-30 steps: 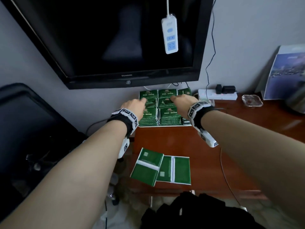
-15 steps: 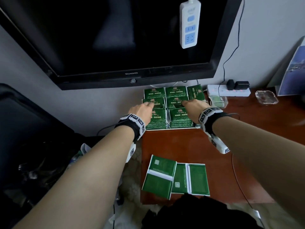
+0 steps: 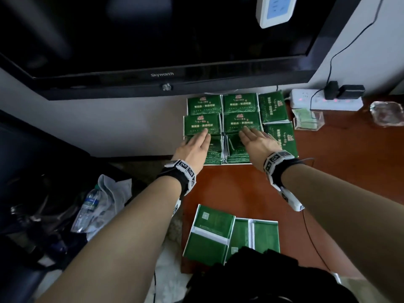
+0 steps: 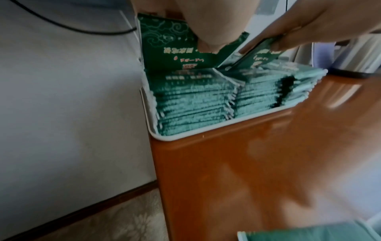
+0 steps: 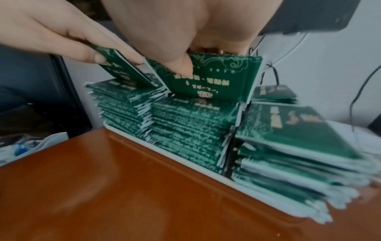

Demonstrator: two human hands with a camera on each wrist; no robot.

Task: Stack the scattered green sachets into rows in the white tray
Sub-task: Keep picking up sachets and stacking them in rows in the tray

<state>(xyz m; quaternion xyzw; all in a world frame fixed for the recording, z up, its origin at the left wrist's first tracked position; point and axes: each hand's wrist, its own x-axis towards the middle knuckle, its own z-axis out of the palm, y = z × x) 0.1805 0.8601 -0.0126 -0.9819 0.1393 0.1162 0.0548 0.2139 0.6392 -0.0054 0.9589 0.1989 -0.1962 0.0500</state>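
The white tray (image 3: 229, 164) at the table's back left holds rows of stacked green sachets (image 3: 240, 103). My left hand (image 3: 202, 136) lies over the left column's middle stack. It pinches a small tilted bundle of sachets (image 4: 164, 53), with the thumb (image 4: 206, 40) on the printed face and the fingers behind. My right hand (image 3: 246, 133) does the same on the middle column, its thumb (image 5: 183, 68) pressing a tilted bundle (image 5: 222, 78). Two flat green packs (image 3: 209, 235) lie loose at the table's front edge.
A television (image 3: 153, 40) hangs close above the tray. A power strip (image 3: 325, 101), a clear plastic box (image 3: 308, 119) and a glass ashtray (image 3: 387, 112) stand to the tray's right. A bottle in a bag (image 3: 91, 206) lies on the floor at the left.
Both hands have drawn back a little toward me over the stacks, and each now tilts up a bundle of sachets. The head view has moved closer and lower.
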